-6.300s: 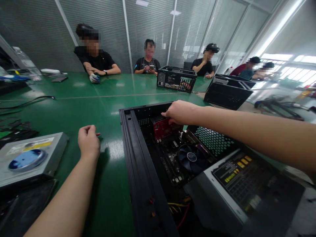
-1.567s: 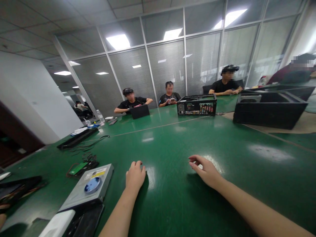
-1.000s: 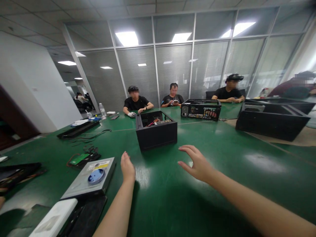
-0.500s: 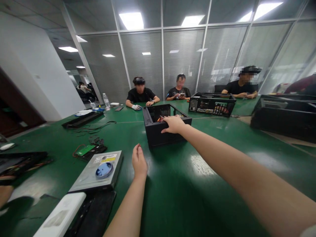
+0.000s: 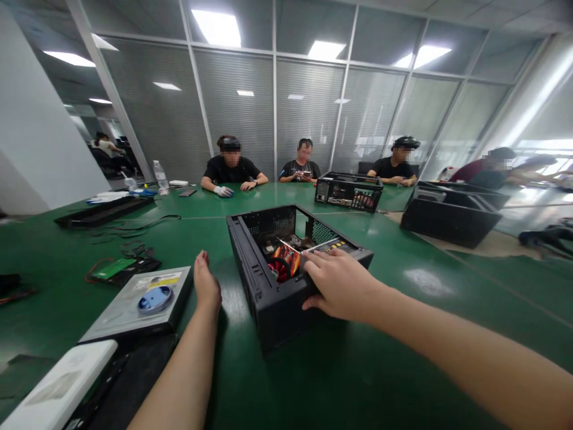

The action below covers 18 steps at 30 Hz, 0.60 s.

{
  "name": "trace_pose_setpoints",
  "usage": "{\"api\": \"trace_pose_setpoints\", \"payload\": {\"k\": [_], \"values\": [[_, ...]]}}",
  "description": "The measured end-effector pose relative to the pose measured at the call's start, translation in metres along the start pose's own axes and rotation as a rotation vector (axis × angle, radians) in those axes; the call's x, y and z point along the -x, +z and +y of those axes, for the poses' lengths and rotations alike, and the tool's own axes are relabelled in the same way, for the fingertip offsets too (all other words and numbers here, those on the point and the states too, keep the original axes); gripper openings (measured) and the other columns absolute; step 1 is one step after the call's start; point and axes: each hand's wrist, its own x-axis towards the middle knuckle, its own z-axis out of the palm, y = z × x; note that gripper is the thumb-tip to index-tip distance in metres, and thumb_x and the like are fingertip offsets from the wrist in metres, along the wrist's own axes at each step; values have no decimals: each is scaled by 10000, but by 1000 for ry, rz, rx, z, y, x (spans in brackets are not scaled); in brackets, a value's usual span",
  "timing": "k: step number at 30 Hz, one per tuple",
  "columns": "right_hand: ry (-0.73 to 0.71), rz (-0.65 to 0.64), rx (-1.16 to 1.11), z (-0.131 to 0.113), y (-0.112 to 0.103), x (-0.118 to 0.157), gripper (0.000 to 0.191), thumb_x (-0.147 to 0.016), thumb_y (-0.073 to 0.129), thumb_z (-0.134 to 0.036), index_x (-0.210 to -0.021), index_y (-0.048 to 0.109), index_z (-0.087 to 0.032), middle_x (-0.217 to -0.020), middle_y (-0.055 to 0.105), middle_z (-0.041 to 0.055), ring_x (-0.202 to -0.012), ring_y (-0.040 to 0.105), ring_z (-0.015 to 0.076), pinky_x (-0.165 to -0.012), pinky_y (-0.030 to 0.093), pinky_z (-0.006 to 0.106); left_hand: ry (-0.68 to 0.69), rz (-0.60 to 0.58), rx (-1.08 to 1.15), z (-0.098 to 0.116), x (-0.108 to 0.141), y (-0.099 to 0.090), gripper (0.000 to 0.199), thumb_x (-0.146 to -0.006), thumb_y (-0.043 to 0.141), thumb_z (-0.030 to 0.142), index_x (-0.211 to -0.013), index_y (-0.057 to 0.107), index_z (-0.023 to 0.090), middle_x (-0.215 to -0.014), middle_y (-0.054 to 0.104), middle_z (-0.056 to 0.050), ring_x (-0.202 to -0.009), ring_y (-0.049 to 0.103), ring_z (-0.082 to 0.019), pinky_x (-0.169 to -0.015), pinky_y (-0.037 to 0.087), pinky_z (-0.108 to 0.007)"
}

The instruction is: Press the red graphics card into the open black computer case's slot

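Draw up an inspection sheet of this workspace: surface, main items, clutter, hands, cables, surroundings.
Surface: green table, with bright glare patches; damage, nothing seen.
Main items: black computer case, open on top; red-and-black fan inside.
Clutter: silver drive bearing a blue round object; white object nearer; green circuit board beyond.
Hands: left hand beside the case, holding nothing; right hand grips its near edge.
Cables: dark cable loose beyond the board; connections inside the case too small to tell.
Surroundings: seated people across the table; another case far right, on brown sheet material.
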Motion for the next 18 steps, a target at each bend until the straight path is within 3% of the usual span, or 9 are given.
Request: {"api": "trace_pose_setpoints", "payload": {"k": [5, 8, 10, 13, 16, 18], "values": [[28, 51, 18, -27, -39, 101, 521, -756, 709, -584, -1008, 688, -129, -1221, 672, 230, -1063, 664, 374, -816, 525, 464, 130, -249, -59, -1, 10, 14, 647, -961, 290, 622, -1353, 532, 168, -1421, 548, -153, -1344, 496, -222, -1175, 310, -418], [-79, 57, -84, -18, -69, 131, 518, -821, 645, -599, -1112, 676, -172, -1011, 750, 161, -781, 715, 281, -638, 520, 374, 140, -413, -110, -3, 24, 28, 609, -961, 317, 610, -1333, 550, 187, -1437, 536, -135, -1358, 480, -228, -1187, 291, -434], [-88, 4, -188, -5, -86, 126, 448, -908, 569, -543, -1176, 650, -194, -906, 758, 105, -669, 692, 216, -590, 494, 327, 139, -473, -141, -5, 30, 33, 578, -959, 343, 593, -1322, 558, 197, -1434, 539, -127, -1352, 484, -233, -1186, 290, -439], [-153, -77, -210, 9, -88, 96, 368, -975, 506, -391, -1232, 629, -158, -1021, 745, 122, -861, 707, 218, -744, 510, 329, 124, -468, -212, -6, 28, 34, 493, -927, 448, 548, -1251, 589, 204, -1352, 598, -119, -1274, 546, -255, -1144, 345, -465], [-431, -238, -197, 7, -59, 70, 487, -911, 570, -308, -1340, 562, -76, -1295, 647, 170, -1176, 617, 257, -968, 469, 364, 50, -419, -255, -6, 21, 30, 426, -886, 510, 497, -1169, 597, 192, -1213, 656, -109, -1122, 628, -257, -1059, 428, -475], [-474, -346, -163, -1, -33, 65, 664, -808, 656, -339, -1379, 524, -28, -1397, 564, 205, -1262, 557, 305, -1041, 438, 402, 6, -399, -270, -7, 19, 29, 409, -875, 513, 479, -1159, 582, 193, -1150, 668, -96, -1024, 656, -243, -1001, 468, -467]]}}
